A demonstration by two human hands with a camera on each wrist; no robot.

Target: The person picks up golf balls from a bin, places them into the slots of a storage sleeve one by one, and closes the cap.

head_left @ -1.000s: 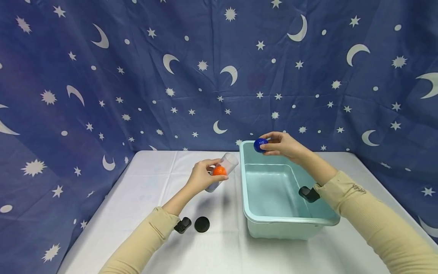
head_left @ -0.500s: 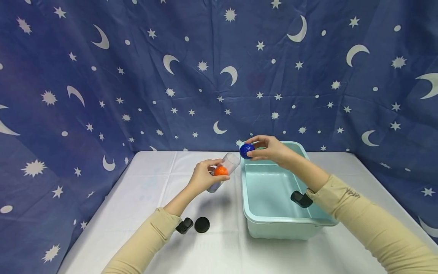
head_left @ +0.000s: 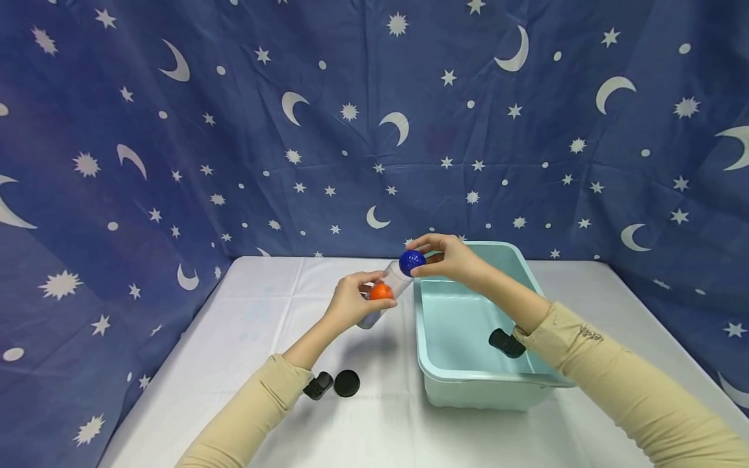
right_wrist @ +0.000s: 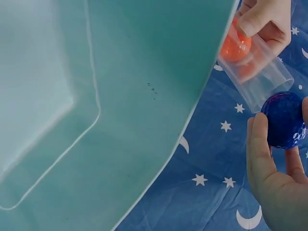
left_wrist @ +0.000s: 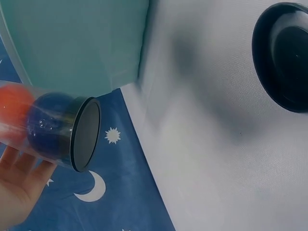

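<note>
My left hand (head_left: 349, 301) grips a clear plastic tube (left_wrist: 62, 127), tilted with its open mouth up and to the right. Inside it an orange ball (head_left: 381, 292) sits above a dark blue ball (left_wrist: 48, 122), which rests by the black-rimmed closed end. A shiny blue ball (head_left: 412, 262) is pinched between the fingers and thumb of my right hand (head_left: 452, 260). It is right at the tube's mouth, overlapping the rim in the head view. From the right wrist view, this blue ball (right_wrist: 284, 119) still shows outside the tube.
A pale teal plastic tub (head_left: 468, 374) stands to the right, under my right forearm. A round black lid (head_left: 347, 383) lies on the white-covered table (head_left: 374, 429) near my left wrist. Behind hangs a blue curtain (head_left: 328, 214) with moons and stars.
My right hand has carried the blue ball leftward from over the tub to the tube's mouth. The left hand and tube have shifted only slightly to the right.
</note>
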